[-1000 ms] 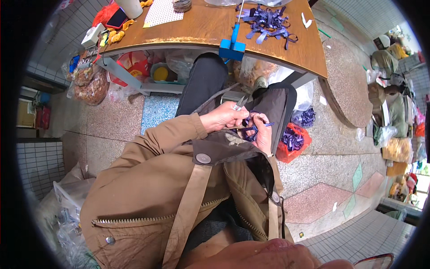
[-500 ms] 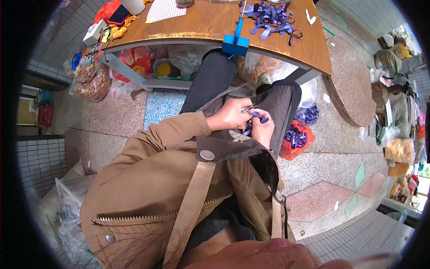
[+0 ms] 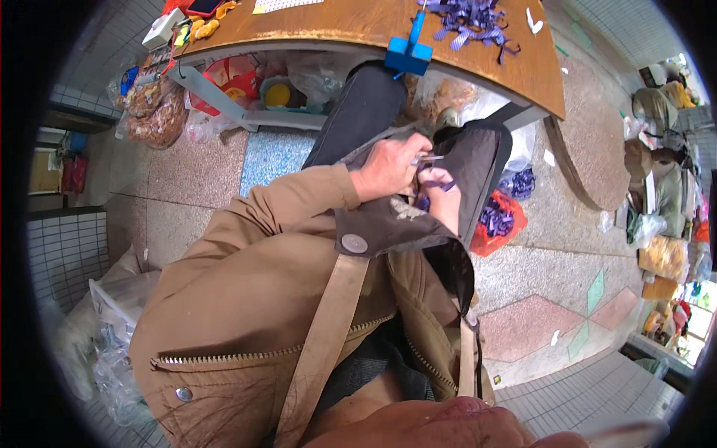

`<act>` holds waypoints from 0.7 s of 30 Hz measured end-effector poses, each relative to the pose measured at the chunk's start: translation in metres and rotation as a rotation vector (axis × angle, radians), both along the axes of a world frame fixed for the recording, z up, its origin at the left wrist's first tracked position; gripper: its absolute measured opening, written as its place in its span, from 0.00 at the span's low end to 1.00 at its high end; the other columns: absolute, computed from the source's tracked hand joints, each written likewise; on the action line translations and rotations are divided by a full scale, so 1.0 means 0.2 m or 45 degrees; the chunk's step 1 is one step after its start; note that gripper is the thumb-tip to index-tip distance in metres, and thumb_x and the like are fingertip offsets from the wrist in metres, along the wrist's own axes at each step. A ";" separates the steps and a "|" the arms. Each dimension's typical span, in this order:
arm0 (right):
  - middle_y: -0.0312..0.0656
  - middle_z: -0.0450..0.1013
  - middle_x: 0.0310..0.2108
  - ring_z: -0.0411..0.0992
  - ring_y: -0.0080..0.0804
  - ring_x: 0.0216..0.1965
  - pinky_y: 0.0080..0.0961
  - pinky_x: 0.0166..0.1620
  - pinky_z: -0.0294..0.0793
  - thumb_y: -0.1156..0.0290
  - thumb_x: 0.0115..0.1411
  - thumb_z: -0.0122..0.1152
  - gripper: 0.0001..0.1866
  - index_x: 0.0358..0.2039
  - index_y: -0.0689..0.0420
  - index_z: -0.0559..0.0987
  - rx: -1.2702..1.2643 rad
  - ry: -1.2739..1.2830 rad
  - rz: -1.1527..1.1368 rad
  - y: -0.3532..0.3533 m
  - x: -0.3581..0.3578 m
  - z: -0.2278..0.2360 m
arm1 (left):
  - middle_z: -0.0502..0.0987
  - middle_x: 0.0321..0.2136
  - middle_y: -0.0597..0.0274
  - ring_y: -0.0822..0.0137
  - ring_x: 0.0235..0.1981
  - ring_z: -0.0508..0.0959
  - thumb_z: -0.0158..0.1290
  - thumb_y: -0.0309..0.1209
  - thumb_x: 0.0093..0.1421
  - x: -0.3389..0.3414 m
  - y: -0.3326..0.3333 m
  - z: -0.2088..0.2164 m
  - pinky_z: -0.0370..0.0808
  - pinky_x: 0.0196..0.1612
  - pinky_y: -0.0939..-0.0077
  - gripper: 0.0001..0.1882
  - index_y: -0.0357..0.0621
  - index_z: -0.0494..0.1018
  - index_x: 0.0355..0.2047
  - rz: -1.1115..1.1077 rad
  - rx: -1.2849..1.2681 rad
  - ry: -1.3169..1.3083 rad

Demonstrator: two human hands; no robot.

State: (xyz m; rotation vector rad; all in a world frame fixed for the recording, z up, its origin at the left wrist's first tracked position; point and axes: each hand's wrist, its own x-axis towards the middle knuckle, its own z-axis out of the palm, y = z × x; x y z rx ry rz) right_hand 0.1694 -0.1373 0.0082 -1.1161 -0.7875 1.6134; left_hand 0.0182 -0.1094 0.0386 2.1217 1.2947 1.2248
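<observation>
Above my lap, my left hand (image 3: 387, 169) is closed around a slim silver metal tool (image 3: 429, 158), whose thin end points right, over my other hand. Whether the tool is scissors or snips I cannot make out. My right hand (image 3: 442, 193) is closed on a striped purple ribbon (image 3: 441, 184), which runs across its fingers. More of that ribbon hangs below, between the two hands. A dark apron (image 3: 396, 228) spreads beneath, with pale scraps on it.
Ahead stands a brown table (image 3: 328, 30) with a blue clamp-like fixture (image 3: 408, 56) on its edge and a pile of purple ribbons (image 3: 478, 26). A red bag (image 3: 502, 237) of ribbons sits on the floor at my right. Plastic bags (image 3: 317, 78) fill the space under the table.
My left hand has drawn a little away from my right hand and turned; the metal tool's end now shows above the right fingers. The whole view has shifted slightly.
</observation>
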 end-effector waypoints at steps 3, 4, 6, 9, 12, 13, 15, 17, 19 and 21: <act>0.29 0.72 0.25 0.60 0.11 0.23 0.09 0.26 0.57 0.72 0.61 0.58 0.06 0.37 0.60 0.78 -0.067 0.183 0.065 0.03 0.07 -0.01 | 0.77 0.25 0.55 0.55 0.27 0.79 0.55 0.17 0.43 -0.01 0.01 0.01 0.75 0.28 0.67 0.13 0.41 0.71 0.32 -0.053 0.110 0.016; 0.31 0.73 0.26 0.62 0.11 0.24 0.09 0.27 0.60 0.73 0.61 0.58 0.06 0.37 0.61 0.78 -0.070 0.230 0.043 0.03 0.08 -0.03 | 0.77 0.26 0.55 0.56 0.27 0.79 0.56 0.17 0.42 -0.01 0.02 0.02 0.75 0.28 0.68 0.14 0.40 0.71 0.31 -0.079 0.121 0.009; 0.32 0.74 0.28 0.64 0.12 0.25 0.10 0.28 0.62 0.74 0.61 0.58 0.06 0.37 0.62 0.78 -0.094 0.271 0.025 0.04 0.07 -0.01 | 0.77 0.27 0.56 0.57 0.28 0.79 0.59 0.17 0.38 -0.01 0.01 0.02 0.76 0.30 0.70 0.15 0.40 0.74 0.30 -0.108 0.123 0.024; 0.34 0.75 0.30 0.68 0.14 0.28 0.11 0.31 0.67 0.76 0.59 0.59 0.07 0.37 0.63 0.78 -0.002 0.131 -0.107 0.04 0.04 0.01 | 0.77 0.27 0.56 0.58 0.29 0.79 0.60 0.18 0.38 -0.01 0.03 0.00 0.76 0.31 0.71 0.16 0.41 0.75 0.32 -0.203 0.192 -0.036; 0.34 0.74 0.28 0.68 0.15 0.27 0.12 0.30 0.68 0.78 0.58 0.59 0.07 0.38 0.63 0.77 -0.006 0.233 -0.154 0.03 0.04 0.05 | 0.78 0.28 0.57 0.60 0.30 0.79 0.60 0.19 0.44 0.00 0.02 0.02 0.76 0.31 0.73 0.15 0.41 0.76 0.35 -0.244 0.118 -0.103; 0.34 0.74 0.28 0.68 0.15 0.27 0.12 0.30 0.68 0.78 0.58 0.59 0.07 0.38 0.63 0.77 -0.016 0.226 -0.153 0.02 0.05 0.04 | 0.78 0.28 0.57 0.60 0.31 0.80 0.59 0.19 0.47 0.00 0.01 0.03 0.75 0.32 0.74 0.14 0.41 0.76 0.36 -0.253 0.070 -0.148; 0.30 0.71 0.23 0.64 0.14 0.21 0.11 0.25 0.63 0.76 0.59 0.59 0.06 0.36 0.62 0.77 -0.035 0.317 -0.097 0.02 0.07 0.05 | 0.78 0.29 0.56 0.61 0.30 0.80 0.58 0.23 0.53 -0.01 0.00 0.07 0.75 0.32 0.74 0.11 0.40 0.76 0.38 -0.235 -0.055 -0.147; 0.28 0.67 0.20 0.60 0.13 0.18 0.12 0.22 0.58 0.75 0.59 0.60 0.05 0.35 0.61 0.77 -0.064 0.260 -0.155 0.02 0.06 0.06 | 0.78 0.28 0.54 0.61 0.29 0.80 0.57 0.29 0.55 -0.02 0.00 0.08 0.75 0.32 0.73 0.11 0.39 0.75 0.38 -0.115 -0.253 -0.228; 0.28 0.68 0.20 0.61 0.13 0.19 0.11 0.22 0.59 0.75 0.58 0.60 0.05 0.35 0.61 0.77 -0.085 0.257 -0.166 0.02 0.06 0.07 | 0.78 0.28 0.52 0.58 0.29 0.80 0.55 0.36 0.58 -0.05 0.01 0.09 0.75 0.33 0.71 0.14 0.39 0.75 0.38 -0.066 -0.159 -0.141; 0.29 0.68 0.21 0.61 0.13 0.19 0.11 0.23 0.60 0.75 0.58 0.60 0.05 0.35 0.61 0.77 -0.066 0.244 -0.153 0.02 0.07 0.06 | 0.78 0.28 0.53 0.55 0.30 0.79 0.52 0.40 0.59 -0.07 0.00 0.10 0.75 0.32 0.68 0.14 0.42 0.76 0.37 -0.047 -0.213 0.059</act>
